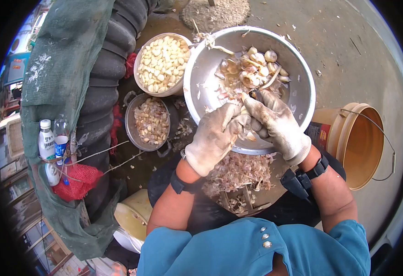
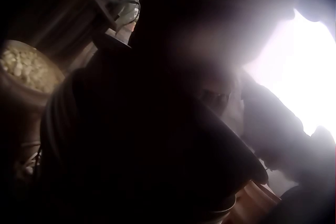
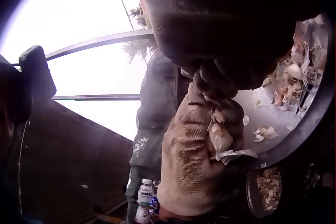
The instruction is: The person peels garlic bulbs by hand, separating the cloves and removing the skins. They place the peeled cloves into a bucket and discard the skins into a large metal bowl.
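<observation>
Both hands wear dirty white gloves and meet over the near rim of a wide metal basin point(image 1: 201, 92). The left hand point(image 1: 215, 133) has curled fingers around a piece of garlic point(image 3: 219, 139), whose loose skin hangs out in the right wrist view. The right hand point(image 1: 282, 124) is against the left one, fingers bent at the garlic; what its fingertips pinch is partly hidden. Garlic bulbs and cloves point(image 1: 256, 69) with skins lie in the basin beyond the hands. The left wrist view is mostly dark and shows neither hand clearly.
A bucket of peeled cloves point(image 1: 162, 64) stands left of the basin, with a small metal pot of garlic pieces point(image 1: 152, 120) below it. Garlic skins point(image 1: 243, 172) are heaped under the basin. An orange-tan bucket point(image 1: 360, 145) stands right. Bottles point(image 1: 47, 147) hang at far left.
</observation>
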The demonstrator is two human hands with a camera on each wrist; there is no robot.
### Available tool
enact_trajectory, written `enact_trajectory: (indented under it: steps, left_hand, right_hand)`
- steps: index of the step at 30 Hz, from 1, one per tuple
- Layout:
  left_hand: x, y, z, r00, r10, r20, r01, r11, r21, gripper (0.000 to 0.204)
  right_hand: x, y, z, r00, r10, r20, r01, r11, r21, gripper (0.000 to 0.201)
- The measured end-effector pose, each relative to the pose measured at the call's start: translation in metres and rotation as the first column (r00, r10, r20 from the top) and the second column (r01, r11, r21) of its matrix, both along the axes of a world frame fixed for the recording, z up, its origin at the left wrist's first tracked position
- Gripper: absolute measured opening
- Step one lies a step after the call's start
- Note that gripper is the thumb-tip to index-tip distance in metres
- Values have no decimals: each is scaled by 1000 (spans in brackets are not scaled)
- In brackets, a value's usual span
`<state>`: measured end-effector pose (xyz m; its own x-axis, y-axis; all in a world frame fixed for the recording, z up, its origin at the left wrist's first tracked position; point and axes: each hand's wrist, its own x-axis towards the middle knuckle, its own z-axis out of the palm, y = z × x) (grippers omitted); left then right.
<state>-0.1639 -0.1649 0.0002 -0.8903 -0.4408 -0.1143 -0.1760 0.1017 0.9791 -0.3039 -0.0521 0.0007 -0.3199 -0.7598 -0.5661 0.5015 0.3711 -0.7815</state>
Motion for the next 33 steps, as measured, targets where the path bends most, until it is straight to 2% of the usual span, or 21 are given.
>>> enact_trajectory:
  steps: [1,2,4,5,6,7,9,10,13,15,16,17,18,19,23,25,26,28,29,31,33]
  left_hand:
    - [1,-1,4,999,-5,53,-3,988,156,33]
    - [2,-3,4,999,-6,54,-3,988,157,33]
    - [4,-6,3,988,-73,137,78,997,-26,26]
    - [5,-6,-1,988,-73,137,78,997,-27,26]
    - [7,-6,-6,995,-67,73,63,997,54,26]
    - [9,-5,-11,998,-54,10,52,989,135,25]
    - [11,-1,-17,1000,1,-22,4,978,208,27]
    - [11,1,-18,997,56,-50,-40,959,281,30]
    - [7,3,-13,996,77,-48,-54,930,363,24]
    - [3,1,-1,998,65,1,-61,934,351,20]
    - [2,0,3,997,55,49,-68,938,340,17]
    - [1,-1,3,997,58,49,-71,938,339,17]
    - [0,-2,4,995,49,91,-58,993,104,16]
    - [0,-2,3,990,48,135,-30,990,-135,16]
    - [0,0,5,975,73,208,-79,997,17,14]
    - [-3,-1,8,994,35,108,-16,984,-176,12]
    - [-3,0,7,994,35,107,-16,984,-176,12]
    - [-2,1,3,975,80,209,-108,986,124,11]
    - [-1,1,3,975,81,209,-109,986,124,11]
    - [1,-1,5,985,119,124,-167,829,533,19]
    - [3,-1,5,991,119,68,-137,826,547,25]
  right_hand:
    - [-1,2,1,1000,0,0,0,1000,1,21]
    - [-1,3,4,997,-9,75,10,1000,-14,19]
    - [-3,5,5,989,-16,149,21,999,-29,17]
    - [-4,6,4,968,0,252,13,999,-51,18]
    - [-5,8,3,936,18,353,8,997,-73,19]
    - [-5,9,1,936,19,352,7,997,-72,19]
    - [-5,11,-7,829,-2,559,107,982,-156,20]
    - [-6,11,-8,829,-1,559,106,982,-157,20]
    - [-8,12,-10,746,8,666,95,988,-118,19]
    - [-6,11,-9,855,-6,518,67,993,-99,17]
    - [-6,9,-5,855,-6,519,67,993,-99,17]
    - [-6,5,2,950,-13,313,31,998,-52,19]
    - [-5,2,6,996,-7,91,7,1000,1,21]
    - [-6,2,6,996,-6,92,6,1000,1,21]
    - [-5,2,5,997,35,72,-39,998,42,23]
    - [-3,3,1,990,98,-101,-102,994,-40,27]
    - [-4,4,2,990,98,-101,-102,994,-40,27]
    - [-5,3,8,994,66,89,-68,997,21,28]
    - [-5,4,6,994,67,89,-69,997,20,28]
    - [-6,8,-1,980,28,199,-31,999,12,27]
    - [-6,9,-8,960,24,280,-10,999,-52,30]
